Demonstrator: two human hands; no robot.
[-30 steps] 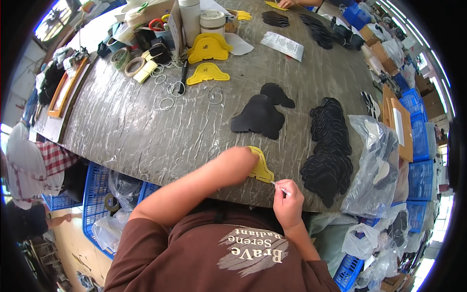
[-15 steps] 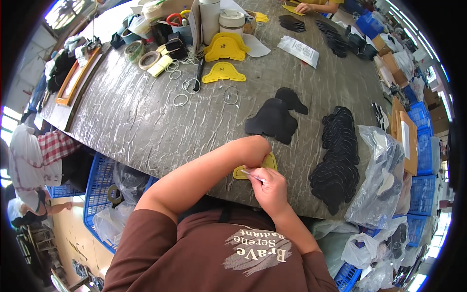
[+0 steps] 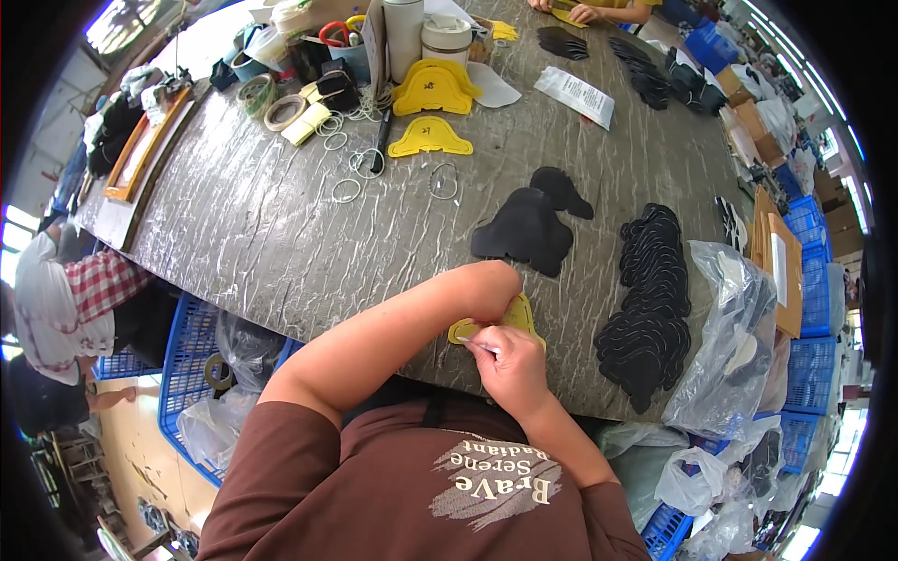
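Crossing to the template's left end, the pen [image 3: 474, 342] has left the right corner, where it was a second ago; the work at the rim now appears to be on that other side. The template [image 3: 535, 323], yellow, lies on the worktop [image 3: 309, 243] near its front edge, beneath both hands. In the last half second the right hand [image 3: 513, 365] has shifted only slightly, and a little more of the template's right side shows. Whether the template itself was turned, I cannot tell.

The right fingers are curled tight, pinching the pen. The left hand [image 3: 496, 280] is bent over the template's far side; its fingers are hidden, so I cannot tell how far they are spread or whether they grip anything.

The hands are what mostly stand in the way: between them they cover the template's middle, and the left forearm lies across the front of the worktop. Just beyond the left hand are black pieces [image 3: 524, 229]; a stack [image 3: 645, 309] of more stands apart at the right, beside a clear bag [image 3: 720, 346]. Farther off lie two other templates [image 3: 430, 138], loose bands [image 3: 365, 165], tape [image 3: 285, 112] and a packet [image 3: 575, 96]. A co-worker's hand [image 3: 587, 14] shows at the far edge.
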